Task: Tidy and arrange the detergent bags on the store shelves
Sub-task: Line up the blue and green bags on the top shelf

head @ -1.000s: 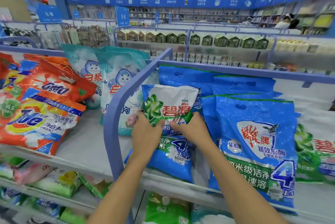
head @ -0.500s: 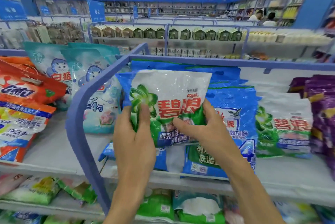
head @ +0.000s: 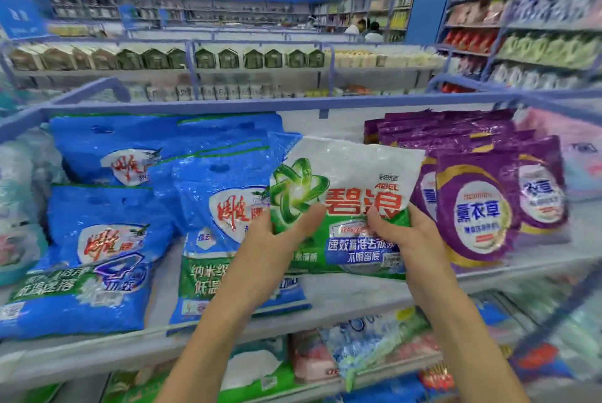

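The left hand and right hand are each gripping the lower half of the green-and-white bag, thumbs on its front, keeping the label facing outward. The bag is hovering over the shelf between the blue bags and the purple bags, probably for placement in that gap.

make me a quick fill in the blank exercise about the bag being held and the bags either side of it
1. The bag gripped by the left hand and the right hand is white and ____.
2. The right-side bags stacked on the shelf are ____.
3. The left-side bags next to it are ____.
4. Across the bag's front lies the left hand's ____.

Missing words: green; purple; blue; thumb
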A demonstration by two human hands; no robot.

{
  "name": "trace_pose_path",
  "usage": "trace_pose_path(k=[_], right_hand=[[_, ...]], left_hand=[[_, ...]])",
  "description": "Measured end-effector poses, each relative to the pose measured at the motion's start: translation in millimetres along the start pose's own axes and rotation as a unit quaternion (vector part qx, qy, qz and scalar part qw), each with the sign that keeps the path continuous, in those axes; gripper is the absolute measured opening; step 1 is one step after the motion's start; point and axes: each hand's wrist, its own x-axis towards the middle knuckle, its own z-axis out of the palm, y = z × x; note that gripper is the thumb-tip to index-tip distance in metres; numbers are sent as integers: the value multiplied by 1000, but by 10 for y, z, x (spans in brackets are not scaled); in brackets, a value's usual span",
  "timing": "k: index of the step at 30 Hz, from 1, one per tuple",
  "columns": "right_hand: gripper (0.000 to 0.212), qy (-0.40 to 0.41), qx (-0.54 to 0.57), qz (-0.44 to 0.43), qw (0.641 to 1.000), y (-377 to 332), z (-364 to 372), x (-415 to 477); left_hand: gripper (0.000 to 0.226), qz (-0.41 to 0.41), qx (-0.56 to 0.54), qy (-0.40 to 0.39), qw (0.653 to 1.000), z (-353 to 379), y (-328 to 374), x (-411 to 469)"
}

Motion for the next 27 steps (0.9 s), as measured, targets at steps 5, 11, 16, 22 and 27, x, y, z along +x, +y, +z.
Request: trace_pose_path(k=[5,11,16,22,27], right_hand=[[16,-14,-48,6,999,135,-452,430],[13,21,-82,0,996,524,-456,891],[17,39,-98,-1,994,622,-433,928],[23,33,-148,-10,988,531,-447,747],[51,26,-226,-29,973,439,-509,471]], left_hand=[[39,-20,-3,-61,998,501,-172,393],[55,-57,-22,86,994,954,-495,724],[78,-88,-34,159,983,1048,-653,711],[72,-126,-66,160,977,1089,-523,567],[36,-103,38,153,982,1068,-532,383]])
